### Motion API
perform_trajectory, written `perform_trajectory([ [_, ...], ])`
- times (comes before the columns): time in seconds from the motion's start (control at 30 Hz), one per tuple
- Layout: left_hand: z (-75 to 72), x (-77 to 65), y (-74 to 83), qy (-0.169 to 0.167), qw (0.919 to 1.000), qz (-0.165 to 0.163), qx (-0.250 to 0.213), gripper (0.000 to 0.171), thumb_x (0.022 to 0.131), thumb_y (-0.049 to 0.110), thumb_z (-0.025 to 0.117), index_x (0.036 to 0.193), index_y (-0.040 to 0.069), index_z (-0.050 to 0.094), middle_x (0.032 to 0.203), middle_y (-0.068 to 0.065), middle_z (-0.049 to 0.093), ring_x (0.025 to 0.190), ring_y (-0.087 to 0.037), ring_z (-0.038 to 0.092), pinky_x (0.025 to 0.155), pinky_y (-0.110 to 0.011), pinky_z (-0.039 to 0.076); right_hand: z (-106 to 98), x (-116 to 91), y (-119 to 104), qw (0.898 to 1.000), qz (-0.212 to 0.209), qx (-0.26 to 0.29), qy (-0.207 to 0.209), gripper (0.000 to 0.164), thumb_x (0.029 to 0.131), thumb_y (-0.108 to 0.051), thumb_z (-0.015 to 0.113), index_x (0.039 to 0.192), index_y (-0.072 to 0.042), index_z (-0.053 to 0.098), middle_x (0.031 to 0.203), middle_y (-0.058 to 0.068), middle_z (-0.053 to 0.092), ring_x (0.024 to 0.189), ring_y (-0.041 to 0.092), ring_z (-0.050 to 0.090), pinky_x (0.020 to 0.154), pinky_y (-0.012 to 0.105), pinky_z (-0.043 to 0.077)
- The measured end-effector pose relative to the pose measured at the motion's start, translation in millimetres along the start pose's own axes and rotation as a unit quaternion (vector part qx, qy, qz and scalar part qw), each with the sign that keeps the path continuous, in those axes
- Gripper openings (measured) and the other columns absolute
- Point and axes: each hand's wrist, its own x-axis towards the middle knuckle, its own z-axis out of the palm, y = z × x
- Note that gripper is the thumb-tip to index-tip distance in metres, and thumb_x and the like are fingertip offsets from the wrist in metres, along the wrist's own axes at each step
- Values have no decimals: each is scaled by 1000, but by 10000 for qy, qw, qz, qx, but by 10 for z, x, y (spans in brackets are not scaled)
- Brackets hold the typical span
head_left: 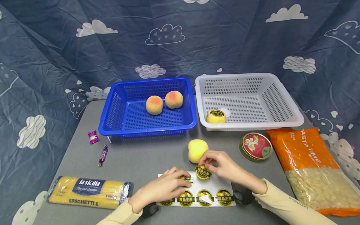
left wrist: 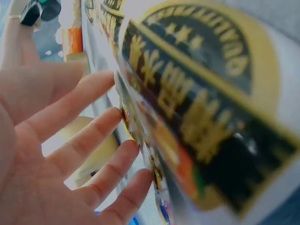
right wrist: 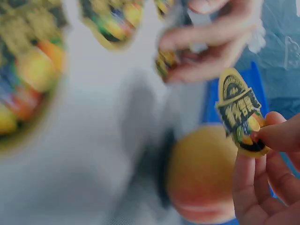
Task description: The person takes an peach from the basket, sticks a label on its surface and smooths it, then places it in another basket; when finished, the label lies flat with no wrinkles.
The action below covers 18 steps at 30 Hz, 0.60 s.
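Between thumb and fingers, my right hand pinches a round black-and-gold fruit sticker, held just above a white sticker sheet. The right wrist view shows this sticker with its printed face visible. My left hand rests on the sheet's left part; in the left wrist view its fingers are fairly straight, tips against the sheet. Several stickers line the sheet's near edge. Just beyond the right hand sits a yellow peach, its blush side seen in the right wrist view.
A blue basket holds two peaches. Beside it, a white basket contains one stickered peach. Right: a round red tin and a pasta bag. Left: a spaghetti pack and two purple-wrapped candies.
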Motion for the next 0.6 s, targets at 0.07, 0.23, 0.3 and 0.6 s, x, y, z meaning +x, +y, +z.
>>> perform_trajectory([
  [0.07,-32,35,-18,138,9997,-1,-194,22,91,24,54,109,21,65,120,4,51,101,-12,44,84,-30,39,-63,85,7,9997,-55,-30,230,27,73,10,60,86,-13,63,80,-5,60,71,10,54,62,25,49],
  [0.23,-160,166,-90,950,9911,59,-928,20,90,17,54,108,16,64,108,4,53,99,-8,46,86,-26,39,-153,287,33,9987,-18,-167,478,24,75,9,60,86,-12,63,79,-5,59,70,10,53,61,26,48],
  [0.3,-206,233,-126,1415,9824,60,-1214,21,89,13,56,109,14,62,106,4,53,99,-8,48,86,-25,40,-166,353,40,9985,20,-231,488,22,76,8,60,86,-12,63,79,-5,59,69,9,53,60,25,48],
  [0.6,-226,518,-250,2222,9520,-824,-1939,22,86,16,61,108,13,59,105,3,44,97,-20,52,81,-27,44,-136,500,98,9961,127,-664,560,21,75,4,59,88,-12,63,81,-4,59,68,7,50,60,30,46],
])
